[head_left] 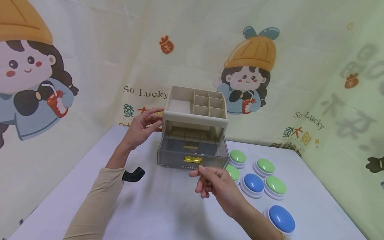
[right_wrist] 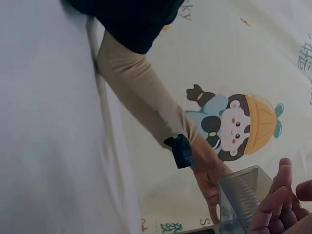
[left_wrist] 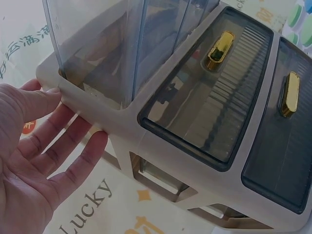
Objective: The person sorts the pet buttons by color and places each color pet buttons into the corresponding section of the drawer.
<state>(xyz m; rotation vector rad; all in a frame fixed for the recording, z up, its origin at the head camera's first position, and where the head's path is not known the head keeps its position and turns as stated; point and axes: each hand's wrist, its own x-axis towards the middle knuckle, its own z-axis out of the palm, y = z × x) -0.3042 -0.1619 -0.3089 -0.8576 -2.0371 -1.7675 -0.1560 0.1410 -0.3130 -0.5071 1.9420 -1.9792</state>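
Note:
A beige desktop organizer (head_left: 195, 117) with a compartmented top stands on the table. Its clear grey top drawer (head_left: 171, 158) is pulled out toward me, with a gold handle (head_left: 193, 160) on the front. My left hand (head_left: 141, 128) touches the organizer's left side; in the left wrist view its thumb lies along the front corner of the frame, fingers spread by the side wall. Two lower drawers (left_wrist: 195, 107) are closed there. Just in front of the drawer and below the handle hovers my right hand (head_left: 216, 186), fingers loosely bent, holding nothing.
Several round push buttons, green (head_left: 266, 165) and blue (head_left: 253, 182), with white bases stand right of the organizer; one blue button (head_left: 282, 218) is beside my right forearm. A printed cream cloth (head_left: 192, 60) hangs behind and around the white table (head_left: 162, 206).

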